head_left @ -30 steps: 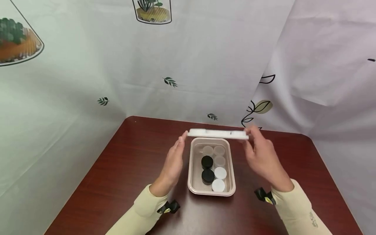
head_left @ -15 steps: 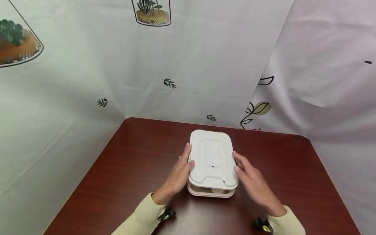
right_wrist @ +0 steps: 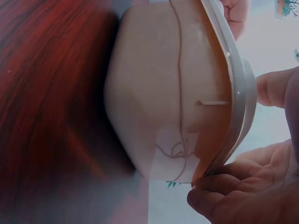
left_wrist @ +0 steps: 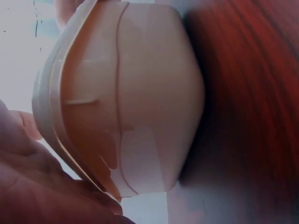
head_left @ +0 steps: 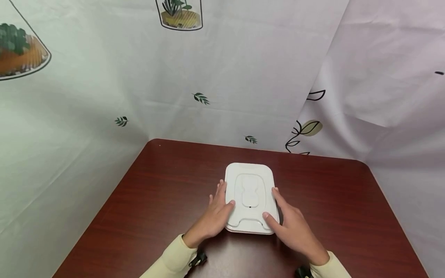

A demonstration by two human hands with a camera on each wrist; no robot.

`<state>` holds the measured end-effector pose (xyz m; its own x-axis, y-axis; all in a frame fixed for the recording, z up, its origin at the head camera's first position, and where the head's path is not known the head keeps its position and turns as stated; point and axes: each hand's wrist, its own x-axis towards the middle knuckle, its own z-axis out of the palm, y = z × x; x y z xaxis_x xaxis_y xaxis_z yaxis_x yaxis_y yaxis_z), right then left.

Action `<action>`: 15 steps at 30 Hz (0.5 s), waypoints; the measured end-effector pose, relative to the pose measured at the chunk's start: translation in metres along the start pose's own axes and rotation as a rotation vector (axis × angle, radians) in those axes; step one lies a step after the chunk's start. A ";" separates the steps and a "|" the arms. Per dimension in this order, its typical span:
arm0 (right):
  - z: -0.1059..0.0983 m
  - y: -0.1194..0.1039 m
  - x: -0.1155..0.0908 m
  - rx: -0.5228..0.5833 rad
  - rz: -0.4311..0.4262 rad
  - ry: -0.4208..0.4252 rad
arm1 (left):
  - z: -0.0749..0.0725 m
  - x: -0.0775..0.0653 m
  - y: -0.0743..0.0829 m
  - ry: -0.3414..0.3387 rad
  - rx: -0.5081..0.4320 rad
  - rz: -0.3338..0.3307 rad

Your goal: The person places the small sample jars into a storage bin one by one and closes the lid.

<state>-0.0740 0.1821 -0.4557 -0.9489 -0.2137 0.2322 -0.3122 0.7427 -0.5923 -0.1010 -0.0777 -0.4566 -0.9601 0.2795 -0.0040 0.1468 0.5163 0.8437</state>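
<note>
A white lid (head_left: 250, 183) with raised oval moulding sits over the pale pinkish-beige plastic box (left_wrist: 145, 93) on the table. My left hand (head_left: 216, 217) lies along the left side, its thumb on the lid's top near the front and its fingers at the rim. On the other side, my right hand (head_left: 293, 227) touches the right rim with extended fingers, and its thumb presses the lid near the front right. Both wrist views show the rim edges close together. The box's contents are hidden beneath the lid.
The dark red-brown wooden table (head_left: 167, 185) has rounded far corners. White cloth (head_left: 222, 69) printed with leaves and plants hangs behind it and at both sides.
The lid was held edge-on above the uncovered box, showing small black, white and clear round containers inside. Both hands lowered it onto the box, closing the front gap.
</note>
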 end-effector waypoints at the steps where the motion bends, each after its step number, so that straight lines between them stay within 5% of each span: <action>1: 0.000 0.000 0.000 -0.010 -0.010 0.003 | 0.001 -0.001 0.000 -0.001 0.004 -0.006; 15: 0.000 0.005 -0.003 -0.096 -0.078 0.046 | 0.002 -0.006 0.001 0.039 0.068 0.008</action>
<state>-0.0722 0.1859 -0.4595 -0.9184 -0.2453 0.3105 -0.3766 0.7828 -0.4953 -0.0948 -0.0777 -0.4569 -0.9671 0.2532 0.0249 0.1696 0.5682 0.8052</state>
